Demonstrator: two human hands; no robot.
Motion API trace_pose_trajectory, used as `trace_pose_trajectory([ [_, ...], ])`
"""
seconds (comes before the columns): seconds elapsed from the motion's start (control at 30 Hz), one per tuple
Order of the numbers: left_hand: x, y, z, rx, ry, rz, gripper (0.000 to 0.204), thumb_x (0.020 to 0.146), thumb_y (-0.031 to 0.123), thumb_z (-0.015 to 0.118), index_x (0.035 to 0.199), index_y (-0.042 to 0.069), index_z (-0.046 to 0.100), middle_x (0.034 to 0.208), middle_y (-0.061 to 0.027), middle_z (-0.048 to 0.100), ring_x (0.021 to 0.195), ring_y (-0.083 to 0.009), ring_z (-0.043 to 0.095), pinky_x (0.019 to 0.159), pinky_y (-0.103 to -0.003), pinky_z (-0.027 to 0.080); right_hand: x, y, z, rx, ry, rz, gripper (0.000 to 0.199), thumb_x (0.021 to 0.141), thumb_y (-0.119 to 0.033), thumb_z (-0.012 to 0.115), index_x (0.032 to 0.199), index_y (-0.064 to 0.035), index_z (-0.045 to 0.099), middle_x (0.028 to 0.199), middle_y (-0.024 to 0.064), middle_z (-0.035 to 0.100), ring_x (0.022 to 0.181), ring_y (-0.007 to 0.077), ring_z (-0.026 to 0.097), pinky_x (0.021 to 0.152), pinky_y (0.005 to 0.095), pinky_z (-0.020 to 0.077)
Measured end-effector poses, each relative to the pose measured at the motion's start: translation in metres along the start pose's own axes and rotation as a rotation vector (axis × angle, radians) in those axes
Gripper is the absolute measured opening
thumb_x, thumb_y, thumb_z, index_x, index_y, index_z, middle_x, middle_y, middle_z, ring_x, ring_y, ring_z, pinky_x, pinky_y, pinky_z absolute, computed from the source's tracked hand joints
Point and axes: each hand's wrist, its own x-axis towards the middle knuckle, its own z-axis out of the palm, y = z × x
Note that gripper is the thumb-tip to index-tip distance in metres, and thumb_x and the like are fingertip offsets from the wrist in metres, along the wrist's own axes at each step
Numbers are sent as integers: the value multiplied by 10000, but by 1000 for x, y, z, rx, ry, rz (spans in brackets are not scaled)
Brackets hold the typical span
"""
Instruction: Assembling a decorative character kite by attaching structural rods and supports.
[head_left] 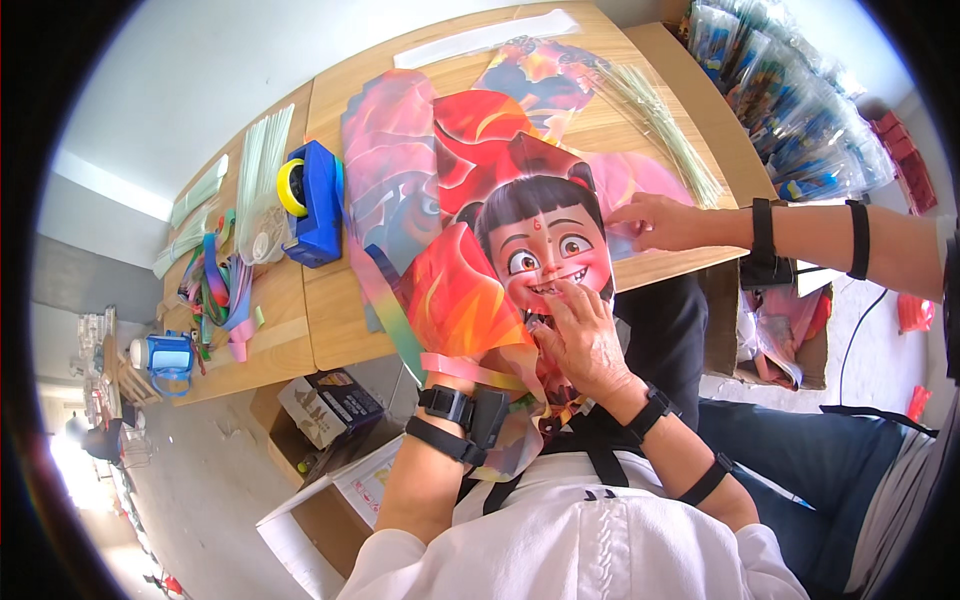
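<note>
A thin printed fabric piece with a cartoon face (pixel 545 245) and red flame shapes lies across the near edge of the table and over my lap. My right hand (pixel 590 355) is at the lower part of the face, its fingers bent and closed on the fabric by the mouth. My left forearm (pixel 420 490) reaches in under the fabric, which covers the left hand, so its fingers are hidden. A pink and green ribbon-like strip (pixel 470 370) crosses over my left wrist.
More printed sheets (pixel 385 150) spread across the wooden table (pixel 330 300). At left stand a blue tape dispenser (pixel 318 205), pale thin sticks (pixel 262 165) and coloured ribbons (pixel 215 290). Another person's hand (pixel 665 222) rests at right, near more sticks (pixel 665 130). Boxes (pixel 325 410) sit below.
</note>
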Motion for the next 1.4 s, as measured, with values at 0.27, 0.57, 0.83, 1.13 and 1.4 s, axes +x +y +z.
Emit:
trace_pose_trajectory([
  [0.27, -2, -1, 2, -2, -1, -6, 636, 949, 487, 476, 1442, 87, 439, 1455, -150, 489, 1381, -374, 398, 1108, -584, 296, -5, -2, 0, 43, -4, -3, 451, 848, -257, 693, 1204, -5, 577, 1301, 211, 502, 1214, 391, 482, 998, 495, 400],
  [0.57, -3, -4, 3, 19, -16, -5, 648, 941, 498, 476, 1441, 86, 440, 1455, -154, 487, 1387, -383, 389, 1112, -594, 283, -5, -12, -6, 124, 14, 3, 449, 855, -239, 696, 1210, 11, 581, 1312, 239, 513, 1214, 421, 498, 1008, 507, 419],
  [0.83, -5, 30, 21, 151, -40, 114, 659, 934, 507, 476, 1439, 86, 441, 1456, -157, 486, 1393, -390, 381, 1115, -603, 271, 11, -35, -32, 426, 61, 130, 476, 898, -255, 690, 1268, 24, 582, 1314, 255, 524, 1188, 434, 525, 1018, 469, 444],
  [1.13, -25, 10, 73, 1492, -545, 856, 671, 926, 518, 476, 1438, 85, 442, 1456, -161, 484, 1399, -399, 371, 1118, -613, 258, 28, -50, -21, 2007, -376, 370, 679, 1016, -563, 415, 1483, -71, 401, 1497, 69, 464, 1344, 241, 472, 1074, 418, 420],
  [1.4, 27, -30, 21, 2589, -880, 488, 429, 952, 217, 574, 1357, 85, 525, 1369, -137, 558, 1330, -309, 474, 1108, -554, 342, -33, -4, 13, 1290, -705, 795, 292, 952, -291, 630, 1132, -63, 667, 935, 34, 675, 790, 159, 631, 713, 309, 543],
])
